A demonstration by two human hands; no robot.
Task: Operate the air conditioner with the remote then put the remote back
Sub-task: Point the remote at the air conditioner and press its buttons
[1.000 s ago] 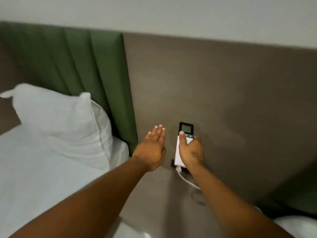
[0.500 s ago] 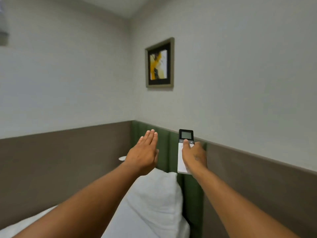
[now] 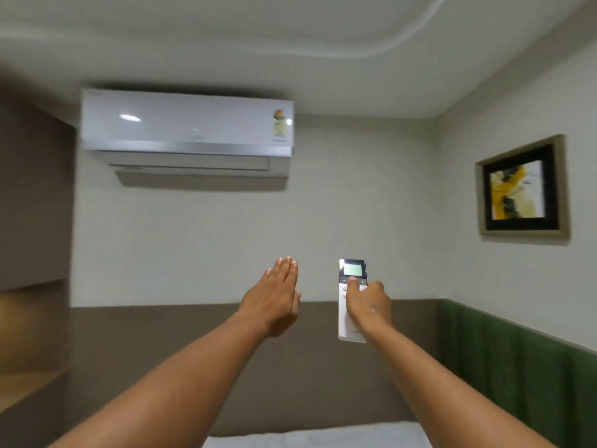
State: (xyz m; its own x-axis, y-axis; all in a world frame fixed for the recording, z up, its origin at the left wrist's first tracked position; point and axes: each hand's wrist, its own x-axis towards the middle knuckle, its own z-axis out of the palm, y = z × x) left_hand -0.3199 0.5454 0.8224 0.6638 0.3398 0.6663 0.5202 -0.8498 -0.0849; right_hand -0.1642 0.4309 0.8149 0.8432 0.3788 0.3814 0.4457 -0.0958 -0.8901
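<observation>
At the far left, a brown panel [image 3: 32, 189] and a lit wooden niche [image 3: 29, 334] run along the frame's edge, both smeared by blur. High on the pale wall [image 3: 193, 237], close under the ceiling, hangs the white air conditioner [image 3: 187, 122]; a coloured sticker sits near its right end, the print too small to read, and the flap along its lower edge looks nearly closed.

The left hand [image 3: 274, 299] reaches forward at mid-frame with its back to the camera, flat and open, fingers straight and pressed together, thumb tucked at the right side. It holds nothing and touches nothing.

Just to its right, apart from it, the right hand [image 3: 366, 303] grips the remote [image 3: 350, 305], fingers curled around the white body from the right, thumb laid on the buttons just under the lit screen. The remote stands nearly upright, screen end up, in the air in front of the wall and well below the air conditioner's right end. The hand covers the middle of it; the figures on the screen cannot be made out.

On the right-hand wall hangs a framed picture [image 3: 521, 189], yellow and black, blurred. Below it runs green padding [image 3: 517, 350]. Both forearms are cut off by the bottom edge, where a strip of white bed [image 3: 307, 436] shows between them.
</observation>
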